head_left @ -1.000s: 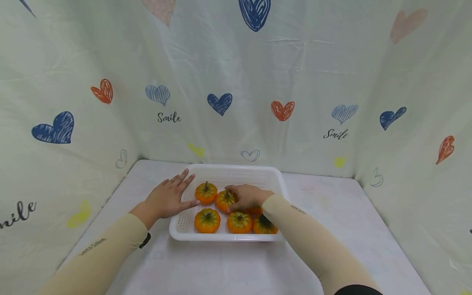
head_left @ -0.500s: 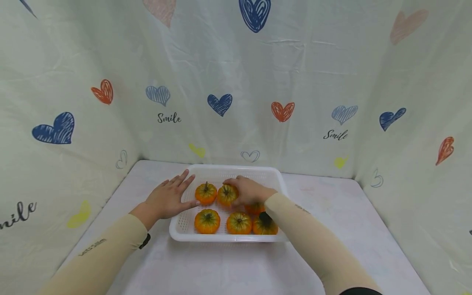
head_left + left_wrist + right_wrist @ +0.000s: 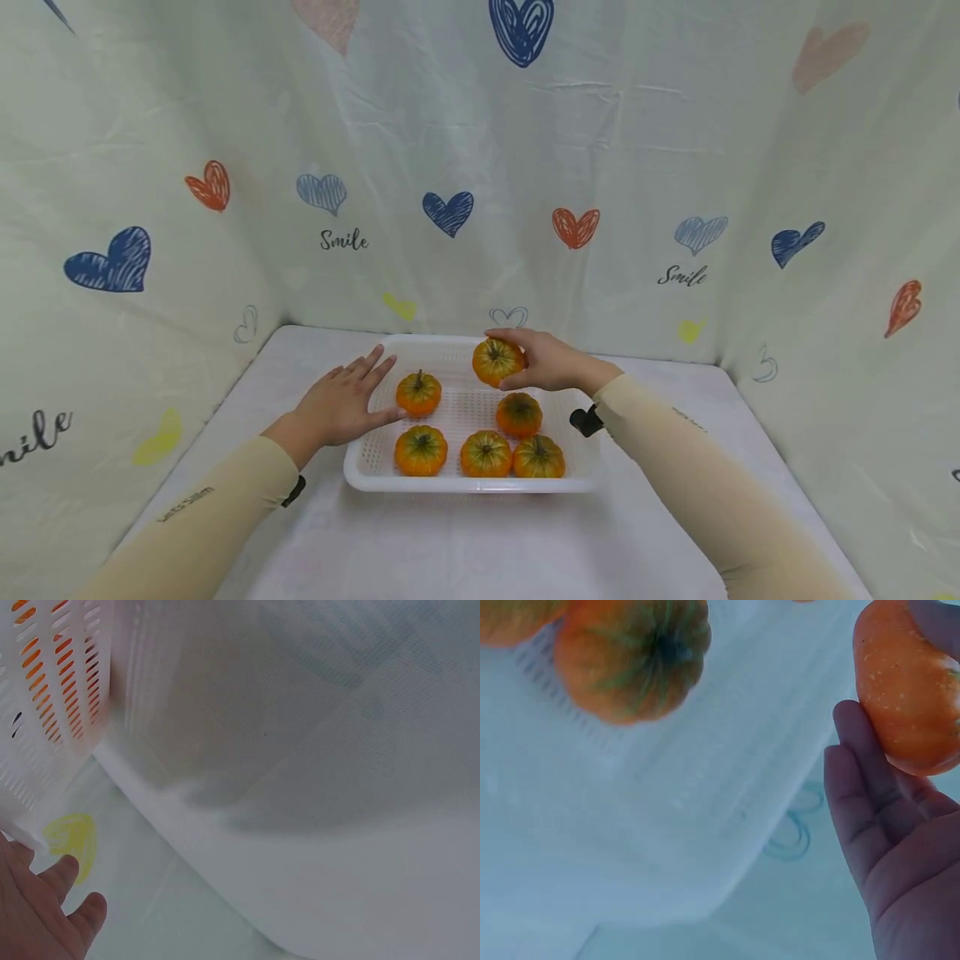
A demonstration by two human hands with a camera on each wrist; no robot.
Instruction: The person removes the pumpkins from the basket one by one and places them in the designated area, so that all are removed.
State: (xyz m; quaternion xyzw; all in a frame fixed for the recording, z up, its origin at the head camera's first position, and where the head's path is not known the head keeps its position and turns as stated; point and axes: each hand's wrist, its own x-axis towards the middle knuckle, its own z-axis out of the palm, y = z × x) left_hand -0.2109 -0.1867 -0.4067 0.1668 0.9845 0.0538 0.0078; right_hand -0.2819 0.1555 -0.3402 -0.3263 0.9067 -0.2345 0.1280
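In the head view my right hand (image 3: 551,360) grips a small orange pumpkin (image 3: 497,362) with green streaks, held up over the back of a white perforated basket (image 3: 468,484). The right wrist view shows that pumpkin (image 3: 907,690) between thumb and fingers. My left hand (image 3: 341,402) lies with fingers spread over the basket's left rim, its thumb close to a second pumpkin (image 3: 418,393). Several more pumpkins stay in the basket: one at the front left (image 3: 421,450), two along the front right, and one (image 3: 519,414) behind those.
The basket stands on a table (image 3: 480,542) with a pale cover. Behind and at both sides hangs a light curtain (image 3: 630,150) printed with hearts and the word Smile. In the left wrist view the basket's slotted side wall (image 3: 52,690) shows orange through its holes.
My right hand has lifted the middle pumpkin from beside the back-left one and carried it up, back and to the right. The left hand has stayed in place.
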